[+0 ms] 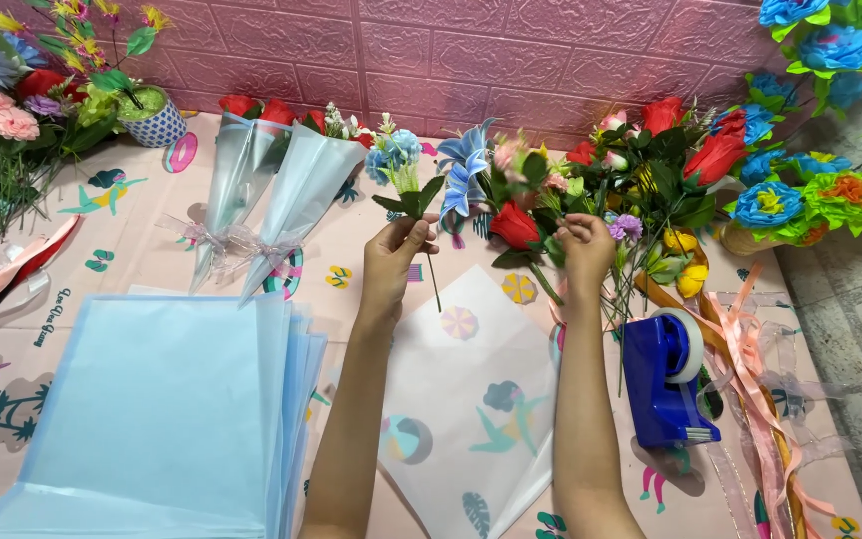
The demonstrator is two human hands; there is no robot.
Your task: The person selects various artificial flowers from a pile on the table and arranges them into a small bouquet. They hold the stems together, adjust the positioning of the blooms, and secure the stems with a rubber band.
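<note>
Above the clear sheet point(466, 399) on the bench point(132, 250), the left hand point(394, 252) has its fingers pinched on a blue sprig point(398, 160). The right hand point(585, 245) grips a rose point(514, 226) stem. Both look light, with stiff stems and soft heads; best held low on the stem.

blue tape dispenser point(662, 379), blue sheets point(142, 409), ribbons point(760, 399)

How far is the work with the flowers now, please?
Done: two wrapped cone bouquets in pale blue paper lie tied. In hand: the left hand holds a small blue artificial flower stem; the right hand reaches into the loose pile of artificial flowers. Left: a stack of pale blue wrapping sheets.
</note>
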